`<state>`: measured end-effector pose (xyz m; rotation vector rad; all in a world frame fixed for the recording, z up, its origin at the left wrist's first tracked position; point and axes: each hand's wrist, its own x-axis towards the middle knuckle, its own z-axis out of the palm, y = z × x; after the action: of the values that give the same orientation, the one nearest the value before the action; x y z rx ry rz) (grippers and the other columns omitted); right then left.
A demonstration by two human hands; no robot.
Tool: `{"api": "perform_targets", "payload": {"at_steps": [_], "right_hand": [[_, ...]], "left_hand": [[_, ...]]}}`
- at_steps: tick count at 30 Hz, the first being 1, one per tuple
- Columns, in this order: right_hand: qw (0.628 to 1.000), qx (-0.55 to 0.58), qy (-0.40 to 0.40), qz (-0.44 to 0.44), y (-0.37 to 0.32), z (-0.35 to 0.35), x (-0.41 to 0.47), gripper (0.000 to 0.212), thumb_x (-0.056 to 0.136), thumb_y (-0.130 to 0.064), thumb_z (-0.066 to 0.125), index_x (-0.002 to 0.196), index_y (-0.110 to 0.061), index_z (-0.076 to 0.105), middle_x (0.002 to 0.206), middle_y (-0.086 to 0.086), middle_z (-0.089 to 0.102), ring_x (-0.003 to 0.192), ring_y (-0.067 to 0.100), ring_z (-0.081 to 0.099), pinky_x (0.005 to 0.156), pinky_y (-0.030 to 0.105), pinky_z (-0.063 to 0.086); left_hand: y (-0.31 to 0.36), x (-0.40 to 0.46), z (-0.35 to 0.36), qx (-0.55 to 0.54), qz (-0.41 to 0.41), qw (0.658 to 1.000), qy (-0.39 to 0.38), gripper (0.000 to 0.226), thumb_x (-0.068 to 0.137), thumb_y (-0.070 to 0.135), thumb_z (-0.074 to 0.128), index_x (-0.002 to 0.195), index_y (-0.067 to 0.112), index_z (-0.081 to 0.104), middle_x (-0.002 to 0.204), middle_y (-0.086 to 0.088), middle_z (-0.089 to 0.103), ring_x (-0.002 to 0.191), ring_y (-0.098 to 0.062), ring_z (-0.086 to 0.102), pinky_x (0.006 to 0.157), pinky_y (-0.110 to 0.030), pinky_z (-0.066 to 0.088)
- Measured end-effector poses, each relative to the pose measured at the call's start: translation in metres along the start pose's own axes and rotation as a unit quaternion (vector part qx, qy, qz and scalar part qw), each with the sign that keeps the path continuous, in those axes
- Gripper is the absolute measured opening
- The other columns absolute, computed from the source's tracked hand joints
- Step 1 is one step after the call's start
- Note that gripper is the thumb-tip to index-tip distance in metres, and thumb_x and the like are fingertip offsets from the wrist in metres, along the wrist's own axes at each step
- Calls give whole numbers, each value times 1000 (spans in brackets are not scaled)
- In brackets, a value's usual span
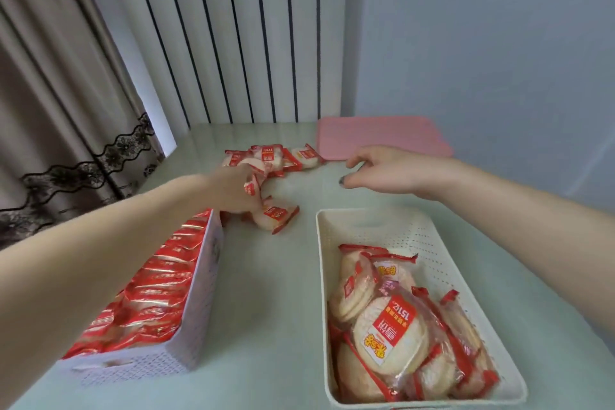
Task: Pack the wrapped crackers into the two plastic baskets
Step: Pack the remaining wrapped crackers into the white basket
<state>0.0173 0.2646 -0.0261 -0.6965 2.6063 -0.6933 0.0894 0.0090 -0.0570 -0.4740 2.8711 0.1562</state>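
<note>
Two white plastic baskets stand on the pale table. The left basket point(186, 336) is packed full of red-and-white wrapped crackers. The right basket point(429, 236) holds several packets at its near end; its far end is bare. A loose pile of crackers point(276, 156) lies further back on the table, and another packet point(278, 216) lies just beyond the left basket. My left hand point(233, 191) is closed on crackers between that packet and the pile. My right hand point(386, 173) hovers over the table right of the pile, fingers apart, holding nothing.
A flat pink lid or tray point(382, 135) lies at the back right of the table, just behind my right hand. A striped wall panel rises behind the table, a curtain hangs at the left. The table surface point(266, 309) runs between the two baskets.
</note>
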Motion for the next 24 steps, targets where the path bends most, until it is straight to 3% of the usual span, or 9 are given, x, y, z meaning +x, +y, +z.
{"api": "perform_targets", "payload": {"at_steps": [3, 6, 8, 10, 13, 17, 20, 22, 24], "right_hand": [[998, -19, -62, 11, -16, 16, 38, 67, 89, -45, 69, 146, -19, 46, 143, 5, 50, 126, 26, 51, 109, 40, 43], [991, -47, -121, 36, -34, 38, 76, 76, 86, -51, 69, 147, -14, 44, 139, 11, 54, 122, 31, 56, 105, 43, 48], [986, -73, -144, 41, -43, 55, 95, 74, 80, -56, 70, 136, -12, 51, 129, 15, 59, 113, 29, 62, 99, 43, 53], [980, -100, -165, 39, -52, 73, 111, 55, 83, -54, 68, 115, -12, 54, 117, 14, 62, 102, 27, 64, 93, 38, 56], [979, -135, -150, 16, -62, 92, 120, 38, 90, -43, 65, 99, -10, 49, 94, 7, 55, 81, 22, 56, 65, 27, 47], [980, -154, -129, 1, -66, 102, 122, 31, 90, -37, 67, 80, -14, 49, 97, 5, 55, 90, 21, 54, 71, 26, 44], [987, -77, -138, 20, -60, 100, 124, 31, 84, -30, 75, 76, -14, 51, 76, 1, 53, 71, 18, 54, 57, 25, 41], [992, -8, -120, 35, -53, 89, 123, 24, 77, -22, 81, 79, -12, 58, 72, 1, 59, 61, 14, 56, 55, 24, 42], [993, 27, -104, 37, -41, 68, 118, 20, 75, -12, 79, 90, -6, 66, 77, 5, 70, 65, 14, 69, 58, 25, 49]], "left_hand": [[-22, 23, 22, 128, -52, 990, -11, 105, 70, 63, 70, 153, 20, 21, 145, -16, 44, 130, -37, 45, 106, -44, 42], [-36, 53, 34, 128, -58, 990, -6, 112, 58, 80, 58, 150, 32, 19, 146, -14, 41, 121, -38, 49, 100, -49, 47], [-34, 55, 30, 75, -57, 996, -9, 110, 64, 78, 62, 150, 26, 18, 134, -13, 51, 101, -29, 53, 87, -38, 51], [-32, 58, 26, 43, -46, 998, -16, 104, 73, 67, 71, 148, 15, 24, 117, -9, 55, 93, -23, 52, 76, -32, 46], [-30, 64, 28, 45, -24, 998, -31, 102, 61, 71, 77, 135, 13, 38, 104, 0, 56, 90, -20, 57, 65, -30, 44], [-24, 64, 27, 64, -1, 997, -44, 83, 54, 78, 75, 109, 21, 50, 99, 2, 62, 89, -19, 62, 77, -33, 56], [-22, 63, 27, 29, 10, 999, -11, 78, 46, 77, 76, 98, 25, 50, 91, 5, 62, 84, -16, 60, 74, -33, 56], [-20, 60, 24, -24, 25, 999, 16, 70, 52, 73, 77, 92, 24, 49, 87, 5, 61, 77, -13, 59, 66, -31, 53], [-12, 54, 16, -103, 38, 993, 46, 66, 58, 66, 81, 94, 19, 52, 85, 4, 66, 72, -14, 64, 65, -35, 57]]}}
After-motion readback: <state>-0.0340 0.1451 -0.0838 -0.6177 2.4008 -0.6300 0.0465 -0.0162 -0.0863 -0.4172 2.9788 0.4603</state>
